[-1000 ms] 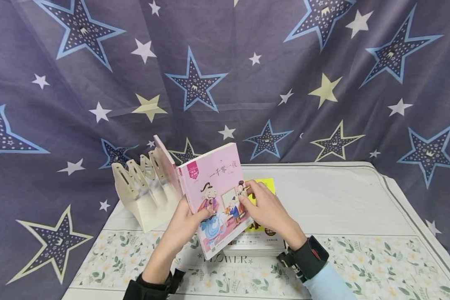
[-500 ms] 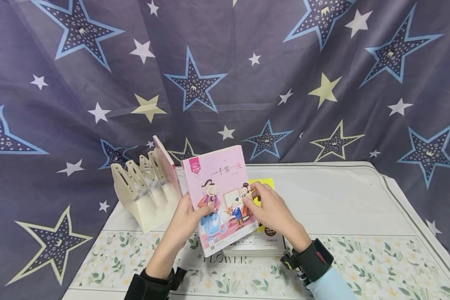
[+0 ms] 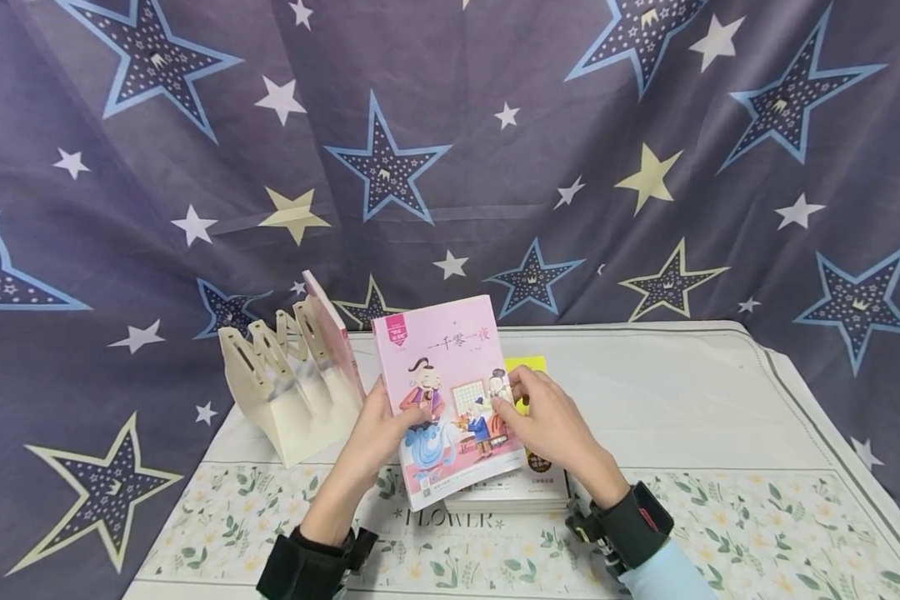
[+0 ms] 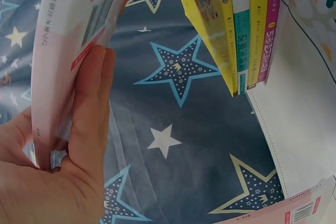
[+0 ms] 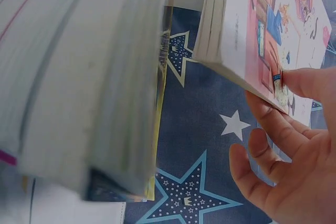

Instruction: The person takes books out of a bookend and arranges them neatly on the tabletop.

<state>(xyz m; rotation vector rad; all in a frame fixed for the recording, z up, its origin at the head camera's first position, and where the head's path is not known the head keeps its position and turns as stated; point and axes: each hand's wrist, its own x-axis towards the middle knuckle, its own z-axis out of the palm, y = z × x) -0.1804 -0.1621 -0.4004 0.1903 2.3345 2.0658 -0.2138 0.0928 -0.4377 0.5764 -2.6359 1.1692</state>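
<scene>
A pink picture-covered book is held tilted above the table between both hands. My left hand grips its spine side, thumb on the front cover, and the other fingers lie along the back in the left wrist view. At the opposite edge my right hand pinches the book, thumb on the cover and forefinger beneath; its other fingers are loosely bent in the right wrist view. Below and behind the book lies a stack of books, partly hidden, with a yellow and white cover on top. Several coloured spines show in the left wrist view.
A cream slotted book rack stands to the left, with another pink book upright in its right end. The table has a white and floral cover. A dark star-patterned curtain hangs behind.
The held pink book has shifted a little to the right, and its cover has turned to face the head camera more. Both hands have moved right with it; rack and stack stay put.
</scene>
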